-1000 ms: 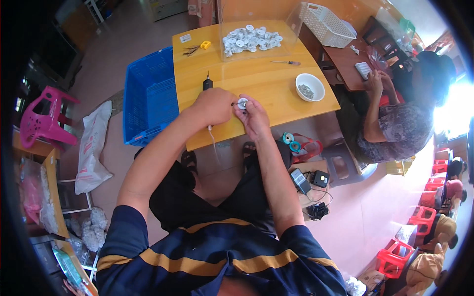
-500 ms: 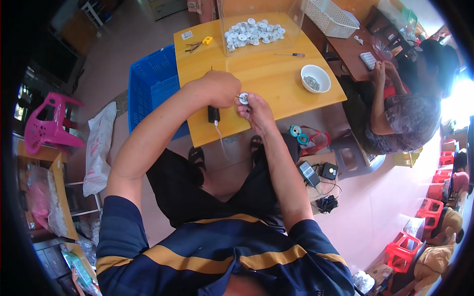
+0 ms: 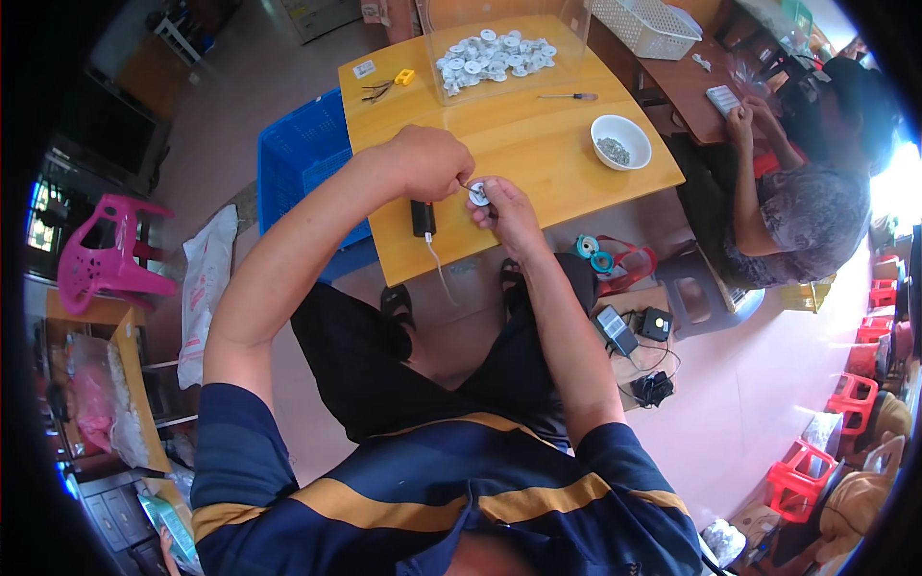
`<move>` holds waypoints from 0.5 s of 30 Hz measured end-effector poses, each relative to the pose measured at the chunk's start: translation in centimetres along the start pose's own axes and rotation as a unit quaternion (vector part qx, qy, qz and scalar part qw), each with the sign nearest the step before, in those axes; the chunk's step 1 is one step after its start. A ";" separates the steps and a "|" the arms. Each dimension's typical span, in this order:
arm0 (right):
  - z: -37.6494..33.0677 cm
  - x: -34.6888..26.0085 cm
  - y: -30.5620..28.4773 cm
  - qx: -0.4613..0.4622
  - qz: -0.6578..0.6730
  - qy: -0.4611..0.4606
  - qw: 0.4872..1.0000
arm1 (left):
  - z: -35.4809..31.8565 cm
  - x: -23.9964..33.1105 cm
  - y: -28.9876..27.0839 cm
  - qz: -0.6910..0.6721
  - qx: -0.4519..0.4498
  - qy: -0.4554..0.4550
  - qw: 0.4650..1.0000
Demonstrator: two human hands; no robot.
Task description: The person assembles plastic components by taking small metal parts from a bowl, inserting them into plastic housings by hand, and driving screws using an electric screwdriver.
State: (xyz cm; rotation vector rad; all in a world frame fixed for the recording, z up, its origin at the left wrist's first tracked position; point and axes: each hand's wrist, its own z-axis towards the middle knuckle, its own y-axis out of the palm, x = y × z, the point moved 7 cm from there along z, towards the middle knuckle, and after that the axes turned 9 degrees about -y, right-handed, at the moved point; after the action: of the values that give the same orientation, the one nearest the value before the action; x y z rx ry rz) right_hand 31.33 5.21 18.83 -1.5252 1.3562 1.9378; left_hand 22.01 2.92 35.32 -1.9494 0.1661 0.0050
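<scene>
My right hand [image 3: 509, 213] pinches a small white round plastic part [image 3: 479, 195] above the near side of the yellow table. My left hand [image 3: 434, 163] is closed, its fingertips close against that part. A thin brownish piece shows between the left fingers and the white part; its kind is too small to make out. Just below the left hand lies a black oblong device [image 3: 423, 219] with a white cable plugged into it. A clear plastic bin [image 3: 506, 91] at the far side holds many similar white round parts.
On the yellow table [image 3: 519, 144] are a white bowl [image 3: 642, 152] of small metal pieces, a screwdriver [image 3: 583, 96], and a yellow item [image 3: 404, 77] beside dark wires. A blue crate [image 3: 288, 158] stands left. A co-worker [image 3: 802, 206] sits right; adapters [image 3: 615, 331] lie below.
The view has shifted slightly. My left hand has turned a little, and the thin piece at the white part shows more clearly. My right hand still holds the part.
</scene>
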 end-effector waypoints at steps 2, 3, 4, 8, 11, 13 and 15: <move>0.0 0.1 0.1 -0.004 0.004 0.004 1.000 | -0.2 0.0 0.1 -0.007 0.011 0.004 1.000; 0.0 0.0 0.1 -0.003 0.004 0.004 1.000 | -0.3 0.0 0.2 0.013 0.030 0.011 0.999; 0.0 0.0 0.1 -0.004 -0.002 0.007 1.000 | -0.4 0.0 0.3 0.033 0.050 0.017 0.998; -0.2 -0.2 0.3 -0.008 -0.017 0.001 1.000 | -0.6 -0.1 0.6 0.049 0.098 0.048 0.993; -0.2 -0.2 0.1 -0.008 -0.022 0.002 1.000 | -0.7 0.1 0.8 0.070 0.131 0.068 0.987; -0.1 0.0 0.6 -0.009 -0.032 0.005 0.999 | -1.4 -0.3 1.0 0.062 0.173 0.095 0.978; -0.1 0.1 0.6 -0.007 -0.038 0.007 0.999 | -1.6 -0.4 1.3 0.056 0.184 0.102 0.976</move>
State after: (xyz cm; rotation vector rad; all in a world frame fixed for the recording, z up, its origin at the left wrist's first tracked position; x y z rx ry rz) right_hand 30.93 4.82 19.02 -1.5766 1.2728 1.8982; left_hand 21.32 1.05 34.79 -1.5656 0.3855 -0.1421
